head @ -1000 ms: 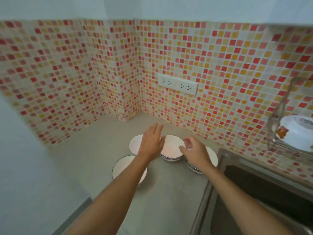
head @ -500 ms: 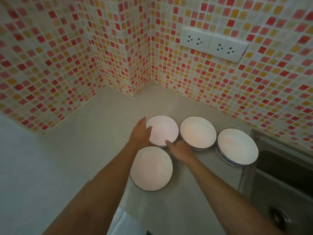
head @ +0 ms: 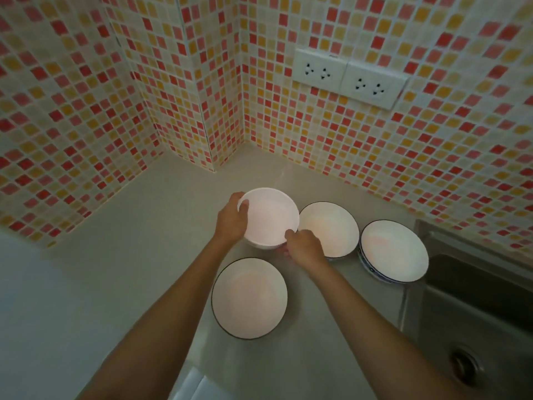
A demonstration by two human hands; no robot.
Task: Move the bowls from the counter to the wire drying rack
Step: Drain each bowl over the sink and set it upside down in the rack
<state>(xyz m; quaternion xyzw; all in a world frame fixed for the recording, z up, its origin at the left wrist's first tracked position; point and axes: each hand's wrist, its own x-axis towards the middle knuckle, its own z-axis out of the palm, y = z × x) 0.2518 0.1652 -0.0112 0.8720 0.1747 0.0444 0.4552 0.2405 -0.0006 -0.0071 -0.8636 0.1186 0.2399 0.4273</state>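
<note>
Both hands have closed on the back bowl (head: 269, 216): left hand (head: 230, 219) at nine o'clock, right hand (head: 305, 246) at five, pinching its rim. Likely rigid, breakable, slick; opposite rim holds suit.

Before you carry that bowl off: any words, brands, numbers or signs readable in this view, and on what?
None can be read.
Wall sockets: only pin holes, no marking that I can make out.
White bowl held by left hand and right hand: plain inside, no print visible.
Bowl nearest the sink: a blue pattern on its outer wall, too blurred to tell if it holds text.
</note>
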